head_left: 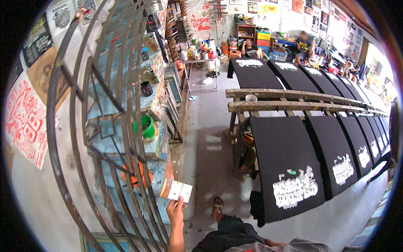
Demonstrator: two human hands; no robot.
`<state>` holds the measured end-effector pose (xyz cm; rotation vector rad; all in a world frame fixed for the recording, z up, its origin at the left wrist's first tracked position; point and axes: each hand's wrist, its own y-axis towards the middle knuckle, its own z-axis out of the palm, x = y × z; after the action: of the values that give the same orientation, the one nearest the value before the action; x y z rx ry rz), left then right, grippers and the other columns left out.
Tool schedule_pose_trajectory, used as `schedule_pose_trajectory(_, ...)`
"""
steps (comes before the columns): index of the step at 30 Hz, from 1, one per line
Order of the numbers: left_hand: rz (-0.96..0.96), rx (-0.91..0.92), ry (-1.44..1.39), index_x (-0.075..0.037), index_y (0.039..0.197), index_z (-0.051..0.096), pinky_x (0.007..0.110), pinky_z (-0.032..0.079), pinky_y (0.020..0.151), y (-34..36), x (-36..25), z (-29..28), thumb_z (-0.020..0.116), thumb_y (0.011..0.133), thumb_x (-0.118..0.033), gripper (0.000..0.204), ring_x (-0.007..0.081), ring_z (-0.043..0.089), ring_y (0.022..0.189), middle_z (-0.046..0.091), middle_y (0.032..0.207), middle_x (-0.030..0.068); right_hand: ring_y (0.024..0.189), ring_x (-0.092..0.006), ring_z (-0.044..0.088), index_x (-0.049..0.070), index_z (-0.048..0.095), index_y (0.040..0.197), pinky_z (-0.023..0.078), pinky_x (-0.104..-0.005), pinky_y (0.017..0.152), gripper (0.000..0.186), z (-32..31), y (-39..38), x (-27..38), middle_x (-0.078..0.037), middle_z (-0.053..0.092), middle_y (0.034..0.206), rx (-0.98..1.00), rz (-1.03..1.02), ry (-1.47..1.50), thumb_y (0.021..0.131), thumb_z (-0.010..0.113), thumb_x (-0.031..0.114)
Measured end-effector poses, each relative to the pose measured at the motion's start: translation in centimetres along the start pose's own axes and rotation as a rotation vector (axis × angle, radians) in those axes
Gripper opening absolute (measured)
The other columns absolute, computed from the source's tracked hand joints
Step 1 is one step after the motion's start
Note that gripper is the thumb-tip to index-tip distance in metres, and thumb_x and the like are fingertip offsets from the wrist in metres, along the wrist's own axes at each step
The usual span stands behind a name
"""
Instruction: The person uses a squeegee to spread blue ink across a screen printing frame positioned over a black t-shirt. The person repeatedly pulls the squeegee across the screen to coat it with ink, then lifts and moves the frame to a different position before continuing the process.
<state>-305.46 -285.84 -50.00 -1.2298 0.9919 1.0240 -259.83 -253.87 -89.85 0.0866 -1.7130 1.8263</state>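
My left hand [176, 211] is raised at the lower middle, its thumb and fingers closed on a small flat white card [180, 191]. The card has a few dark specks and an orange-yellow part at its left end; whether it is a card or a thin packet I cannot tell. It is held beside the curved dark metal bars [121, 126] on the left. My right hand does not show. To the right, black T-shirts [289, 155] with white prints lie stretched out in a row, the nearest a short way from my left hand.
Behind the bars, paint-stained blue steps [119, 101] carry a green bucket [147, 128], an orange container [137, 173] and a dark cup [146, 88]. A long rail [277, 105] runs between two rows of shirts. Paint pots [197, 52] crowd a far table. Two people [303, 46] sit at the back.
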Motion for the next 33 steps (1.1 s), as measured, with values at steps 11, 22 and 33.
schedule_pose_trajectory(11, 0.044, 0.101, 0.126, 0.0, 0.123, 0.068, 0.026, 0.056, 0.07, 25.7, -6.9, 11.6, 0.069, 0.102, -0.023, 0.032, 0.0114, 0.067, 0.084, 0.073, 0.105, 0.0052, 0.081, -0.0203, 0.068, 0.006, 0.069, 0.126, 0.054, -0.0413, 0.06, 0.046, 0.7, 11.7, 38.4, -0.006, 0.071, 0.089, -0.369, -0.004, -0.279, 0.09, 0.07, 0.034)
schedule_pose_trajectory(22, 0.139, 0.123, 0.116, 0.002, 0.111, 0.073, 0.027, 0.058, 0.067, 52.1, -11.5, 25.4, 0.076, 0.096, -0.024, 0.03, 0.0125, 0.07, 0.083, 0.075, 0.097, 0.0054, 0.079, -0.0199, 0.068, 0.005, 0.069, 0.126, 0.054, -0.0403, 0.059, 0.046, 1.2, 25.9, 65.7, -0.006, 0.071, 0.089, -0.394, -0.072, -0.388, 0.09, 0.07, 0.034)
schedule_pose_trajectory(33, 0.286, 0.163, 0.13, 0.007, 0.108, 0.07, 0.031, 0.061, 0.072, 78.2, -21.4, 35.7, 0.073, 0.098, -0.018, 0.027, 0.0147, 0.073, 0.083, 0.076, 0.097, 0.0118, 0.078, -0.0195, 0.068, 0.004, 0.069, 0.125, 0.054, -0.0392, 0.059, 0.046, 2.2, 32.9, 84.2, -0.006, 0.071, 0.088, -0.455, 0.011, -0.273, 0.09, 0.07, 0.034)
